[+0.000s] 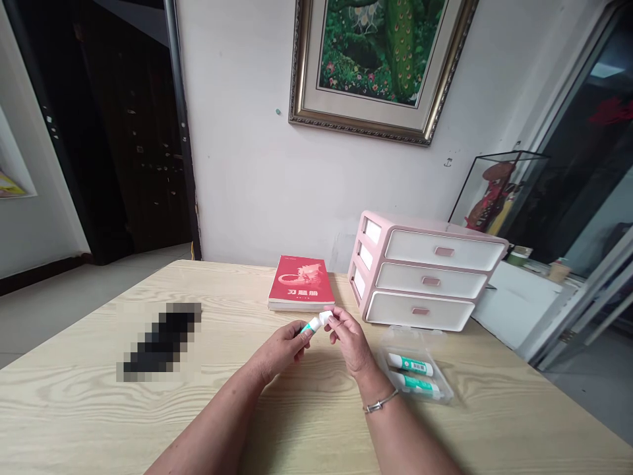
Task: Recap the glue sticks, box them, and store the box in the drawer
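Note:
My left hand point(287, 343) is closed around a green-and-white glue stick point(310, 326), its white end pointing up and to the right. In the fingertips of my right hand point(349, 336) is a small white cap point(326, 318), right by the end of the glue stick. Whether cap and stick touch, I cannot make out. Beside my right forearm lies an open clear plastic case point(448, 389) with two more glue sticks point(411, 364) in it.
Behind my hands lies a red book point(301, 280) on the wooden table point(198, 429). A pink-and-white drawer unit point(430, 277) stands at the back right, its drawers closed. A pixelated dark object point(163, 343) is on the left. A framed picture point(366, 122) hangs on the wall.

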Demonstrator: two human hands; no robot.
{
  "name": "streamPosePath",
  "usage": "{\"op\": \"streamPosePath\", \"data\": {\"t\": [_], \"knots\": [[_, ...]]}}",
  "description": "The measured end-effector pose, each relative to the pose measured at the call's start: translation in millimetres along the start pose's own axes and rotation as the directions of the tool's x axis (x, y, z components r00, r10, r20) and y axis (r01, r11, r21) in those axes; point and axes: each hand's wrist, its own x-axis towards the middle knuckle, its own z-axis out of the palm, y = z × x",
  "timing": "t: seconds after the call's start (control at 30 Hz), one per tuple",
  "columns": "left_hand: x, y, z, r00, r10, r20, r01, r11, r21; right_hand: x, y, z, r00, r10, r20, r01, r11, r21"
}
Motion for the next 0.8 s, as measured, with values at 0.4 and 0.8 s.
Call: {"op": "streamPosePath", "data": {"t": [0.4,0.8], "knots": [[-3.9,5.5,-2.8,1.0,0.004,0.025,-0.005,0.999,0.048,-5.3,-3.5,-6.0,0.985,-0.141,0.098,0.162,0.95,-0.267],[-5.6,9.5,-5.8,1.0,0.0,0.016,-0.001,1.0,0.007,-6.1,-4.9,-5.6,0.983,-0.138,0.124,0.168,0.944,-0.285]]}}
